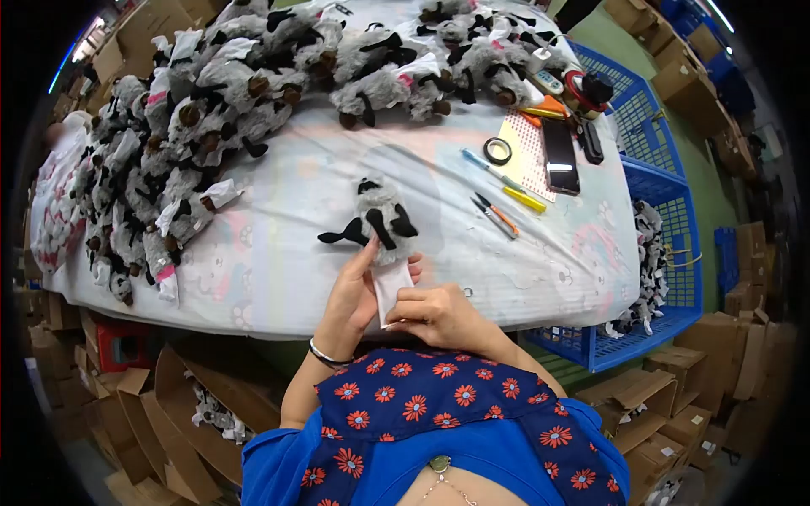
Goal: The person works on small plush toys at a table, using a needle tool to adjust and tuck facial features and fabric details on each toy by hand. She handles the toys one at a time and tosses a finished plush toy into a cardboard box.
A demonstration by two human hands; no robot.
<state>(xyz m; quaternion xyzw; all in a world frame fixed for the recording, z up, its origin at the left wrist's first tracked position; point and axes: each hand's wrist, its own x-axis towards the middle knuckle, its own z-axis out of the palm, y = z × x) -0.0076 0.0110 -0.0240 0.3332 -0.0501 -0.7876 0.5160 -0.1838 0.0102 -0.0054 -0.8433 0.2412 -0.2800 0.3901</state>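
Observation:
A small grey plush toy with black limbs lies above the table's near edge, its body pointing away from me. My left hand is closed round its lower end, with the thumb on top. A white fabric label hangs from the toy toward me. The lower end of that label is pinched between the thumb and fingers of my right hand. Part of the left fingers is hidden behind the toy and label.
Heaped plush toys cover the table's left and far sides. To the right lie snips, a yellow cutter, a pen, black tape and a phone. Blue crates and cardboard boxes surround the table.

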